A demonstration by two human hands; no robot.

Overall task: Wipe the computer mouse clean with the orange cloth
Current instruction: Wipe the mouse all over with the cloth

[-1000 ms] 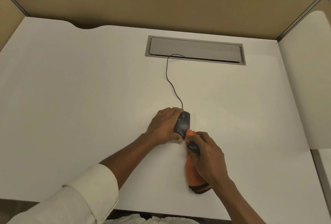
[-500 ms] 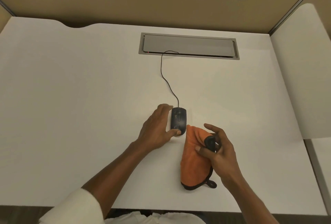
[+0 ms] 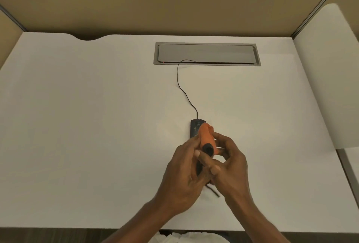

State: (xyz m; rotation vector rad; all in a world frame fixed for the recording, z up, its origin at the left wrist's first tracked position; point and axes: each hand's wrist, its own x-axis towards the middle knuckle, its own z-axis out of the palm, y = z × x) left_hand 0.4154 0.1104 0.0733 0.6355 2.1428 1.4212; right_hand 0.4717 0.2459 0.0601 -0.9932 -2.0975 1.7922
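The black wired computer mouse (image 3: pixel 194 127) lies on the white desk (image 3: pixel 97 126), its near half hidden behind the cloth and my fingers. The orange cloth (image 3: pixel 207 137), with a black trim and a black loop, is bunched up and held above the desk just in front of the mouse. My left hand (image 3: pixel 183 176) and my right hand (image 3: pixel 231 167) both grip the cloth, fingers pressed together around it. Neither hand touches the mouse.
The mouse cable (image 3: pixel 184 91) runs back to a grey cable hatch (image 3: pixel 206 53) set into the desk. Tan partition walls (image 3: pixel 174 3) close the back and sides. A second white surface (image 3: pixel 330 79) adjoins on the right. The desk's front edge is near my forearms.
My left hand has let go of the mouse and joined my right hand on the cloth. The cloth has been lifted off the desk and bunched up between both hands.
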